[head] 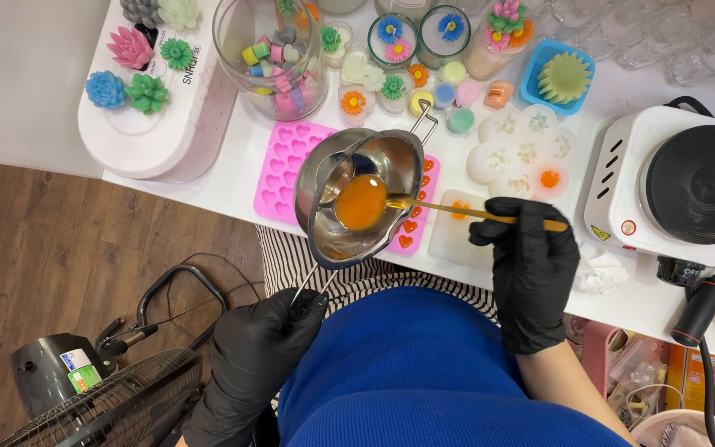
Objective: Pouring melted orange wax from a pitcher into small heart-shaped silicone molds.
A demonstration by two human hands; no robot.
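Note:
My left hand [254,352], in a black glove, grips the wire handle of a small steel melting pot [349,161] held tilted above the table edge. Orange liquid wax [361,202] pools at the pot's lower side. My right hand [530,265], also gloved in black, holds a thin golden stick [473,213] whose tip reaches into the orange wax. Beneath the pot lies a pink heart-shaped silicone mould [287,161]; a few of its hearts near the pot hold orange wax.
A white hot plate [680,186] stands at right. A white flower mould [515,153], a glass jar of coloured wax pieces [275,50], small flower candles [399,37] and a blue mould [558,79] crowd the table. A black fan [93,389] sits on the wooden floor.

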